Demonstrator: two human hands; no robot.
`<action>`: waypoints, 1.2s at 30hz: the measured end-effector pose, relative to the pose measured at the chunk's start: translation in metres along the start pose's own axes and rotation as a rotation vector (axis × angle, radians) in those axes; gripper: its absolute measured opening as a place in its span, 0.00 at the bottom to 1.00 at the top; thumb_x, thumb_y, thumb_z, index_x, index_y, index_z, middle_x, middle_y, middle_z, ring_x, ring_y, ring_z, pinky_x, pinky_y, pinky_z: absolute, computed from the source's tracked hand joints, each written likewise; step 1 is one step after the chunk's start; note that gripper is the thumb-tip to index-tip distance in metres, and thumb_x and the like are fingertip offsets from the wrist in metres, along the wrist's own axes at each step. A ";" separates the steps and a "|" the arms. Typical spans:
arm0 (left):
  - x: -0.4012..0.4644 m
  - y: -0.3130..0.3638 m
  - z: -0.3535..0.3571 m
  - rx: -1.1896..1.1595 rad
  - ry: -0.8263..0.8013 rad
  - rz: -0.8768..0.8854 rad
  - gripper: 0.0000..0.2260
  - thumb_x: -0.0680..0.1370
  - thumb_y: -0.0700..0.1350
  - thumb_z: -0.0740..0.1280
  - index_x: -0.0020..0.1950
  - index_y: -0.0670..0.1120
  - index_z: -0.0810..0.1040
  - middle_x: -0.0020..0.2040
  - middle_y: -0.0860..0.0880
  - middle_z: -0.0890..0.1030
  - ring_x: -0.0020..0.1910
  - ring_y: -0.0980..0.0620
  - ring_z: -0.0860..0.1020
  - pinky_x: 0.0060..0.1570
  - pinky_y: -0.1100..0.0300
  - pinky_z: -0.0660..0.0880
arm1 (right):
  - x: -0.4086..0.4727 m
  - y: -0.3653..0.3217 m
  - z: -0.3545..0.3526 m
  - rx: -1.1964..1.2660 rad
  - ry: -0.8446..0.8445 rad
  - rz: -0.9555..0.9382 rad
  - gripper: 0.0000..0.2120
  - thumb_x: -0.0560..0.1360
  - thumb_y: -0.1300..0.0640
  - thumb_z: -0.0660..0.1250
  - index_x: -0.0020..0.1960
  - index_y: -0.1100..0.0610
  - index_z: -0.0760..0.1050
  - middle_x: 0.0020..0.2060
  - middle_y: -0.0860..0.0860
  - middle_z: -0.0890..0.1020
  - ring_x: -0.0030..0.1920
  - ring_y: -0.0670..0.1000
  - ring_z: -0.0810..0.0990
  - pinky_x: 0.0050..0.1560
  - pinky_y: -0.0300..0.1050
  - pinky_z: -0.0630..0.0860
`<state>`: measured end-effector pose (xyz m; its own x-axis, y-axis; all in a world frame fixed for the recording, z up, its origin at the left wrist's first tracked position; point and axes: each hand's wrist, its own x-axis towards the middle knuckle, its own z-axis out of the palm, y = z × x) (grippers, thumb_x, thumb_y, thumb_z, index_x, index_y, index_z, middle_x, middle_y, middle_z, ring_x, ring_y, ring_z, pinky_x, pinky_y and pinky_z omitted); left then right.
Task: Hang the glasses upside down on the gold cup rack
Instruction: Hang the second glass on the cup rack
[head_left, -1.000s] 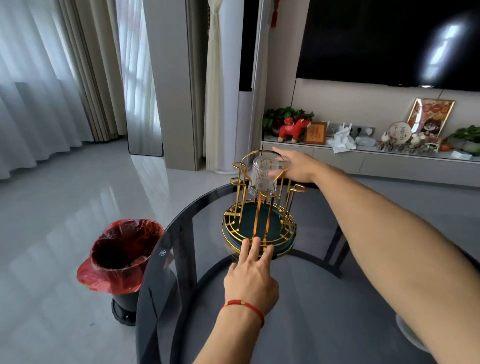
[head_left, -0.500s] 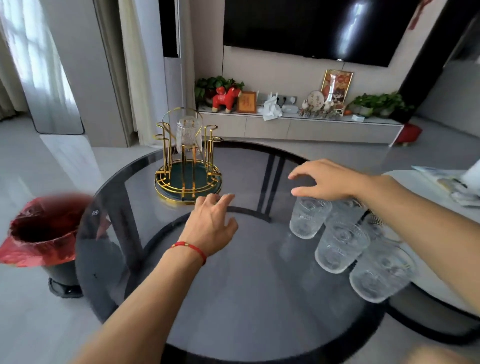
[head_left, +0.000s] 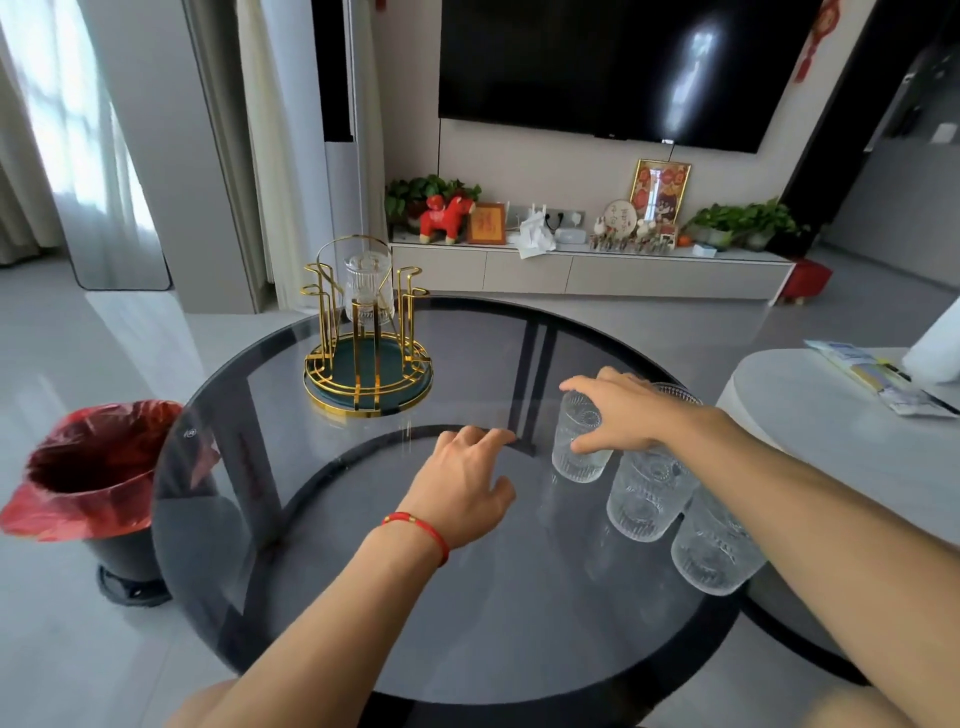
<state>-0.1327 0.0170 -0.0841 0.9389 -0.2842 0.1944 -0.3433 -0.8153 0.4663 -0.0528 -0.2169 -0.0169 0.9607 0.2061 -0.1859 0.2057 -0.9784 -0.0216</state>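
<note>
The gold cup rack (head_left: 367, 358) with a dark green base stands at the far left of the round dark glass table (head_left: 363, 597). One ribbed glass (head_left: 369, 288) hangs upside down on a back prong. Several clear ribbed glasses stand upright in a cluster at the right. My right hand (head_left: 621, 413) comes down over the nearest left glass (head_left: 576, 452), thumb and fingers around its rim. Two more glasses (head_left: 647, 493) (head_left: 714, 551) stand beside my forearm, and another rim shows behind the hand. My left hand (head_left: 467, 483), with a red wrist cord, rests open on the table.
A bin lined with a red bag (head_left: 98, 467) stands on the floor left of the table. A white round side table (head_left: 810, 415) with papers adjoins at the right. A TV cabinet (head_left: 587, 270) with ornaments lies beyond.
My right hand left the hung glass on the rack, swung right and came down onto a standing glass. My left hand drew back from the rack's base. The view turned right.
</note>
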 end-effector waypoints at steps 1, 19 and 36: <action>0.000 -0.002 0.000 0.019 -0.017 -0.015 0.25 0.78 0.49 0.65 0.75 0.52 0.67 0.69 0.45 0.75 0.66 0.41 0.70 0.61 0.47 0.74 | 0.001 -0.003 0.001 0.038 0.000 -0.019 0.44 0.68 0.37 0.75 0.79 0.40 0.62 0.65 0.52 0.71 0.67 0.59 0.72 0.62 0.55 0.72; 0.023 -0.024 -0.050 -1.277 0.122 -0.635 0.21 0.80 0.60 0.63 0.62 0.45 0.77 0.56 0.42 0.84 0.51 0.44 0.85 0.44 0.52 0.84 | 0.005 -0.092 0.018 1.025 0.137 -0.140 0.41 0.54 0.35 0.79 0.61 0.49 0.68 0.58 0.56 0.80 0.56 0.55 0.83 0.56 0.55 0.82; 0.036 -0.087 -0.033 -0.413 0.529 -0.553 0.14 0.80 0.46 0.58 0.46 0.44 0.83 0.44 0.47 0.84 0.46 0.45 0.79 0.43 0.54 0.75 | 0.049 -0.144 -0.001 0.934 0.381 -0.256 0.45 0.58 0.32 0.77 0.69 0.47 0.67 0.63 0.47 0.79 0.60 0.52 0.80 0.58 0.53 0.80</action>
<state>-0.0704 0.0944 -0.0891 0.8734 0.4543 0.1755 0.0803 -0.4898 0.8681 -0.0346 -0.0660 -0.0220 0.9373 0.2422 0.2507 0.3417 -0.4954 -0.7986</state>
